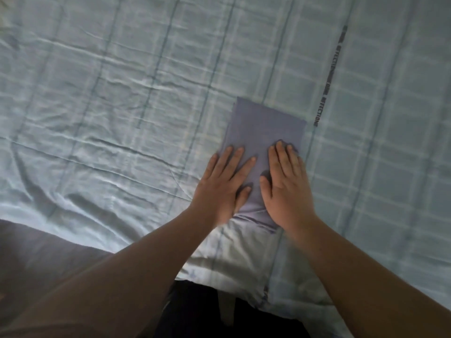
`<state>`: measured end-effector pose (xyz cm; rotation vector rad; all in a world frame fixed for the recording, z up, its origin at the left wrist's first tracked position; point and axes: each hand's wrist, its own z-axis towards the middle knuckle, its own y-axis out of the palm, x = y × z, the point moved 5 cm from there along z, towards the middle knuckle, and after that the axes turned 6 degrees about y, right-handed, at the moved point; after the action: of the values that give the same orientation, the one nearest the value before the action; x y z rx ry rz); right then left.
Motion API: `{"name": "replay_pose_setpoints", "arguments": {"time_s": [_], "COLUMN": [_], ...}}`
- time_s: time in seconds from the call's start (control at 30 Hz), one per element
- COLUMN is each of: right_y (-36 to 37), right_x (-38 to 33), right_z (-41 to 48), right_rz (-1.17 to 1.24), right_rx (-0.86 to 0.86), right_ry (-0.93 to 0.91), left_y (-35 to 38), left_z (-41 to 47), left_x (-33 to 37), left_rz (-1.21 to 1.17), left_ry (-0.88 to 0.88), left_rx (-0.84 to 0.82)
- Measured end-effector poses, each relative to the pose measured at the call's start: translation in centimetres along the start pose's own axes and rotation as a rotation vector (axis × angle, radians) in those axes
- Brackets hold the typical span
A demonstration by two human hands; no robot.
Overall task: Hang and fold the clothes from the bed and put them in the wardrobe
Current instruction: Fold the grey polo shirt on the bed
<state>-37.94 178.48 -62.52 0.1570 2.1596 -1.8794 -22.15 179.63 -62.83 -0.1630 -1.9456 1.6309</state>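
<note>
Bed sheet (97, 93), pale blue check, wrinkled, fills the view. Moving right: left grip (223, 184), a bare hand, lies flat w/ fingers straight and spread, pressing the near-left part of the folded garment (266, 123), outer fingers spilling onto the sheet. The garment, a grey-purple rectangle, sits on the bed right of centre, long axis running away from the person, far end leaning a bit rightward. Right grip (286, 191) is flat too, fingers straight, palm on the near-right part; neither hand curls round the cloth. Both grips cover the near end side by side, approx equally close, w/ the far end free beyond the fingertips. Looks like smoothing before another fold or a lift, so fingers would need to get under an edge. Further right, a dark printed text strip (329, 84) runs up the sheet.
</note>
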Motion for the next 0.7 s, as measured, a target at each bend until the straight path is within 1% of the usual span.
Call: {"name": "replay_pose_setpoints", "arguments": {"time_s": [0.07,0.1,0.13,0.17,0.23,0.27,0.3,0.33,0.37,0.43,0.47,0.53,0.6,0.63,0.7], "right_y": [-2.0,-3.2,-4.3,-5.4,-6.9,-7.1,-7.2,-6.9,-6.7,-6.2,-5.9,-5.4,-4.9,-4.8,-4.6], "right_x": [0.1,0.3,0.7,1.0,1.5,1.7,1.7,1.7,1.5,1.2,1.0,0.9,1.0,1.0,1.2], "right_z": [1.2,2.0,2.9,3.9,6.4,7.9,9.4,10.9,12.2,13.8,14.2,14.9,15.3,15.4,15.6], "right_rz": [0.09,0.145,0.195,0.24,0.276,0.255,0.227,0.21,0.203,0.204,0.194,0.176,0.147,0.132,0.131], "right_rx": [0.04,0.057,0.069,0.071,0.057,0.032,-0.009,-0.064,-0.133,-0.266,-0.309,-0.366,-0.405,-0.42,-0.446], "right_ry": [-0.018,-0.019,-0.014,-0.005,-0.004,-0.013,-0.024,-0.023,-0.006,0.029,0.019,0.013,0.019,0.019,0.038], "left_y": [-1.4,-2.4,-3.6,-4.6,-5.9,-5.7,-5.1,-4.1,-3.2,-1.6,-0.9,0.0,0.7,0.9,1.4], "left_z": [-0.4,-0.9,-1.6,-2.7,-5.3,-6.5,-7.4,-8.1,-8.3,-7.8,-7.4,-6.4,-5.2,-4.9,-4.4], "left_x": [-0.3,-0.4,-0.5,-0.5,0.1,0.8,1.6,2.5,3.5,5.1,5.9,7.1,7.8,7.9,7.8], "left_rz": [-0.065,-0.133,-0.231,-0.36,-0.647,-0.774,-0.899,-1.046,-1.218,-1.49,-1.56,-1.659,-1.778,-1.799,-1.772], "left_ry": [-0.025,-0.046,-0.13,-0.299,-0.811,-1.061,-1.276,-1.442,-1.561,-1.686,-1.72,-1.761,-1.772,-1.776,-1.794], "left_rx": [0.066,0.134,0.219,0.305,0.437,0.472,0.487,0.495,0.52,0.558,0.543,0.512,0.538,0.549,0.516]}}
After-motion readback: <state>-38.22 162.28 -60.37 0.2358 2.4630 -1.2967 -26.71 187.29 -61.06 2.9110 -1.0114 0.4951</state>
